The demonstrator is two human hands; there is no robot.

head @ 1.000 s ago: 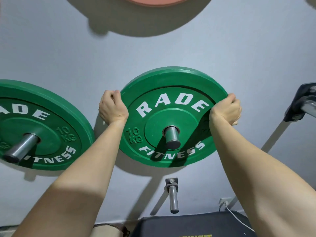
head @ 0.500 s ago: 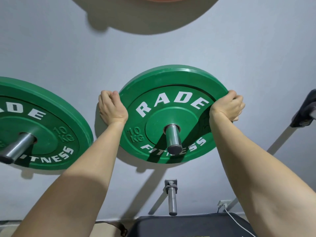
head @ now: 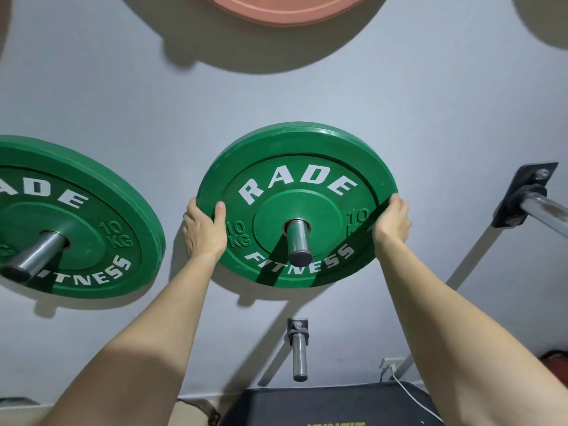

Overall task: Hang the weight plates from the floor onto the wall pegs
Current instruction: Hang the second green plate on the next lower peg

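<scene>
- While both forearms reach up, the left hand (head: 204, 232) grips the left rim of the green plate (head: 295, 207), thumb on its face.
- The right hand (head: 392, 222) wraps the right rim, fingers hidden behind.
- The green plate sits threaded on a steel peg (head: 298, 241), close to the grey wall (head: 430, 103).

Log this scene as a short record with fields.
plate being hung: green 10 KG plate, threaded on its wall peg
left side: left grip holds the rim, thumb on the face
right side: right grip holds the rim
hung nearby: second green plate to the left, pink plate above
bare: lower peg; right peg, cut off by the frame
</scene>
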